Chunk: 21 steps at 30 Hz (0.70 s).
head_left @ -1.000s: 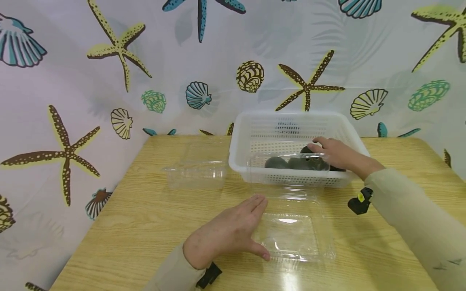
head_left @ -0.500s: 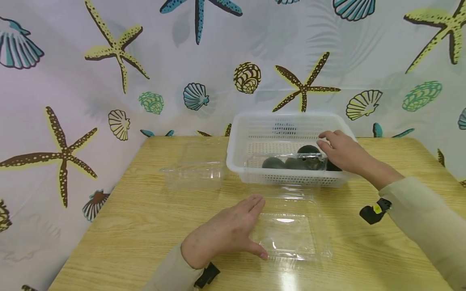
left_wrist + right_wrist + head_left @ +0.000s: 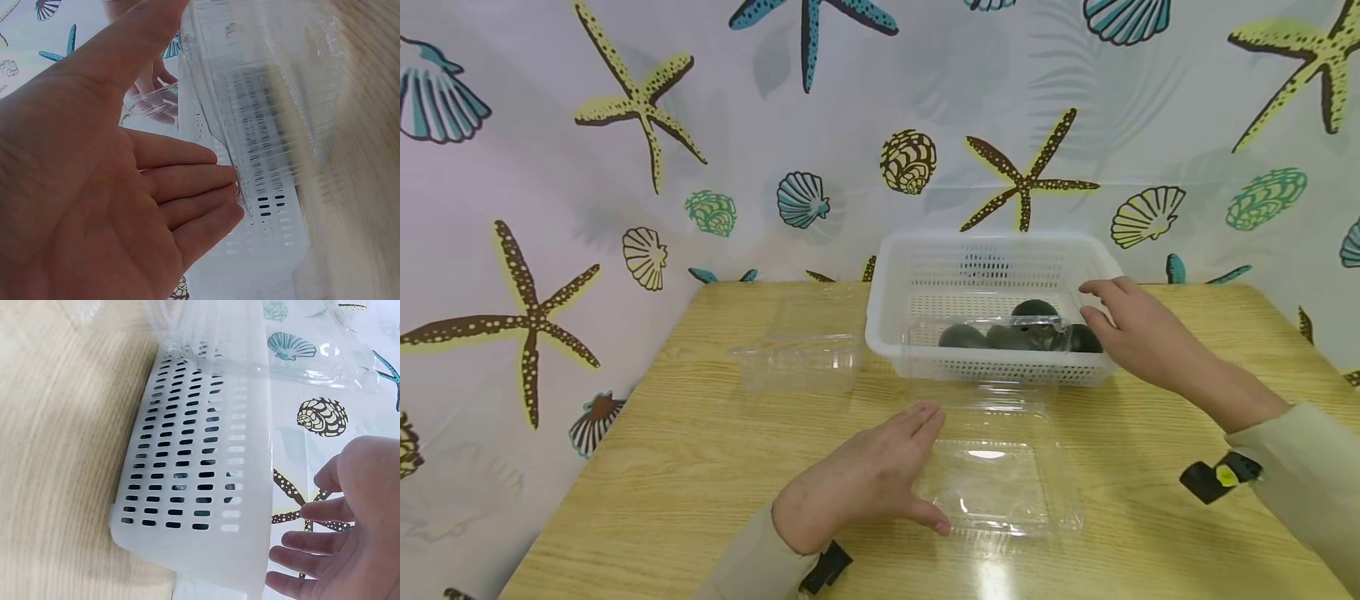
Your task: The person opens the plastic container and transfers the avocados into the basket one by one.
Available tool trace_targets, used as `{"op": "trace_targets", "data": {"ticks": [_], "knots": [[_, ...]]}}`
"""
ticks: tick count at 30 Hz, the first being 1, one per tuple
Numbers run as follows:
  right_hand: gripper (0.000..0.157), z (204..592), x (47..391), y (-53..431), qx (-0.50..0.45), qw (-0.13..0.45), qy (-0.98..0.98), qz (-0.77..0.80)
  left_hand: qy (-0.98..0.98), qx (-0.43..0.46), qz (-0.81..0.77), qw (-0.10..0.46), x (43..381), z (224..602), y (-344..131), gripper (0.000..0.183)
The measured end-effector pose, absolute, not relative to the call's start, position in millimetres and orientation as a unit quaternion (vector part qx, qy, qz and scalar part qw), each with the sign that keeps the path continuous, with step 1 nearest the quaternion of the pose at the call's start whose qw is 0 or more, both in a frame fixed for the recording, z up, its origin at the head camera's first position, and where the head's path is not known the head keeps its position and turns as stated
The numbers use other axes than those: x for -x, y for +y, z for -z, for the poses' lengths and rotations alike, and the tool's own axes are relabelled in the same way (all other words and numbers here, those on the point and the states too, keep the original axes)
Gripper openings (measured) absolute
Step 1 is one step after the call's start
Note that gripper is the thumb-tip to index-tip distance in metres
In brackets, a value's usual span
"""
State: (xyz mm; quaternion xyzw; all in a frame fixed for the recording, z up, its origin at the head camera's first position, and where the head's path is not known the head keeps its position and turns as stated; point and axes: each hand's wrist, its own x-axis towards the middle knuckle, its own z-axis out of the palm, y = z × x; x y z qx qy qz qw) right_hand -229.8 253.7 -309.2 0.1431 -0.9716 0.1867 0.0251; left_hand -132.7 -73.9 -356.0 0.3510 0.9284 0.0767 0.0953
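Note:
In the head view, my left hand (image 3: pixel 865 483) lies along the left edge of a clear plastic clamshell container (image 3: pixel 996 483), its lid raised at the back. In the left wrist view, the straight fingers (image 3: pixel 194 181) are right at the clear plastic wall. My right hand (image 3: pixel 1150 337) hovers at the right rim of a white slotted basket (image 3: pixel 891 275), holding nothing, its fingers loosely bent. Several dark, rounded fruits, possibly avocados (image 3: pixel 1036 310), lie inside the basket, partly seen through the clear lid. In the right wrist view, the fingers (image 3: pixel 312 544) are spread beside the basket rim.
A second clear plastic container (image 3: pixel 797 367) stands open to the left of the basket. Both rest on a wood-grain table (image 3: pixel 715 475). Behind them hangs a cloth (image 3: pixel 842 108) printed with shells and starfish.
My right hand has drawn back from over the fruits to the basket's right rim, uncovering more dark fruit. The left hand stays at the container's edge.

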Motion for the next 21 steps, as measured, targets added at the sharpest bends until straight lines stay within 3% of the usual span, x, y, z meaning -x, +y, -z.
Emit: {"op": "trace_targets", "data": {"ticks": [21], "knots": [[0.038, 328, 172, 256, -0.211, 0.118, -0.954, -0.179, 0.928, -0.351, -0.083, 0.095, 132, 356, -71, 0.122]]}}
